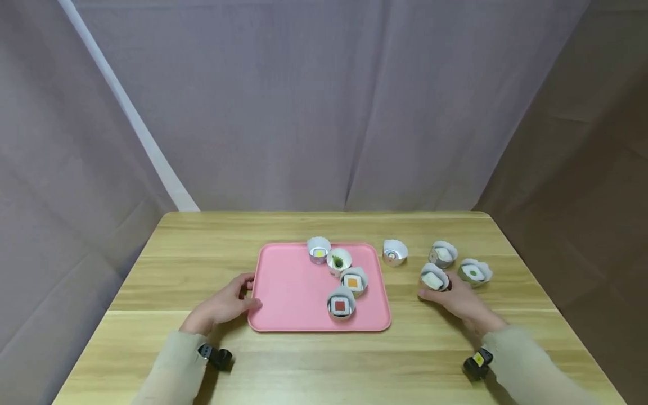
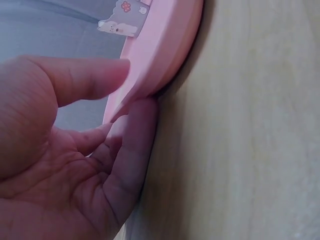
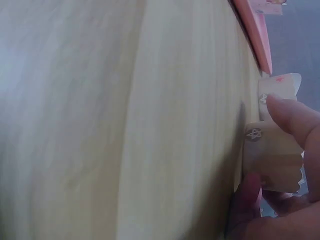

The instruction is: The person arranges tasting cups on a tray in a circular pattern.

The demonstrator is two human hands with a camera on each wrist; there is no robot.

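Note:
My left hand grips the left rim of a pink tray, thumb over the edge and fingers against its outer side in the left wrist view. On the right, my right hand holds a scalloped paper baking cup with a pale piece inside, between thumb and fingers. The right wrist view shows this cup's printed wall close over the table. Another cup with a pale piece stands just behind it. A green-dotted cup is beside the right fingers.
Toward the tray's right side stand cups with a yellow-marked piece, a green leaf, an orange square and a red square. One more cup is right of the tray. Grey curtains surround the wooden table.

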